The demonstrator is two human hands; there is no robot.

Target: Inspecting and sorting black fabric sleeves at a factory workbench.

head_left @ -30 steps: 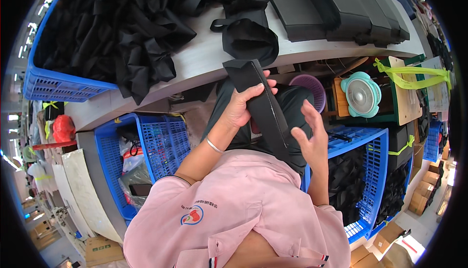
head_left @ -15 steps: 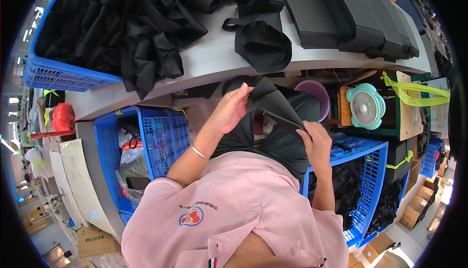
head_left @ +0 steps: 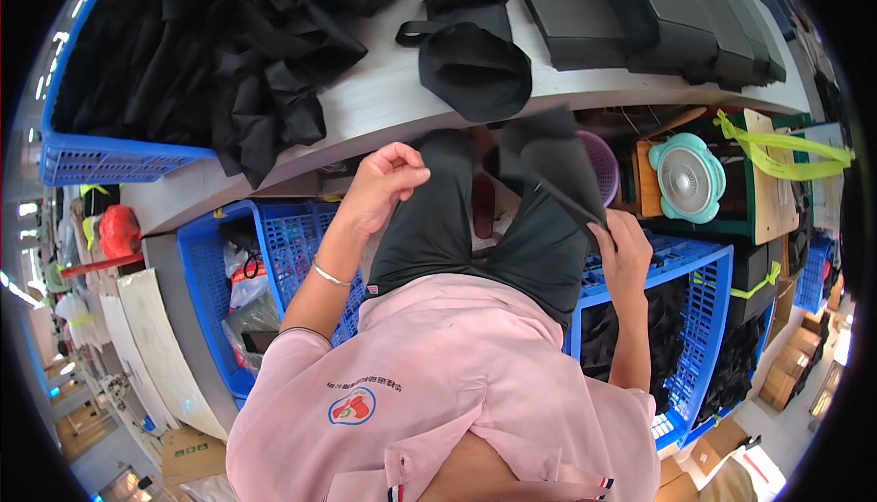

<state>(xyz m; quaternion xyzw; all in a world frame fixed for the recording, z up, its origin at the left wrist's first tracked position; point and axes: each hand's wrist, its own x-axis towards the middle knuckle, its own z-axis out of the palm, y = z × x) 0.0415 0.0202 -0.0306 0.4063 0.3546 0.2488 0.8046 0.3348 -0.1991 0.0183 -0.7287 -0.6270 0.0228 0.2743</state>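
My right hand (head_left: 625,244) pinches the lower corner of a black fabric piece (head_left: 555,166) between thumb and fingers. The piece hangs over my right thigh, folded and blurred by motion, its far end near the table edge. My left hand (head_left: 388,184) is above my left knee, apart from the fabric. Its fingers are loosely bent with the thumb apart, and nothing is in them. Beyond the hands, a black sewn fabric pouch (head_left: 477,71) with a small loop lies at the near edge of the white table (head_left: 384,105).
A blue crate (head_left: 119,157) heaped with black fabric stands on the table's left, and black flat panels (head_left: 585,9) are stacked on its right. Blue crates (head_left: 219,292) flank my legs. A teal fan (head_left: 691,179) and a purple basket (head_left: 603,166) are at the right.
My left hand has let go of the black fabric piece and moved left. My right hand has shifted slightly right, still holding the piece, which has swung and opened out.
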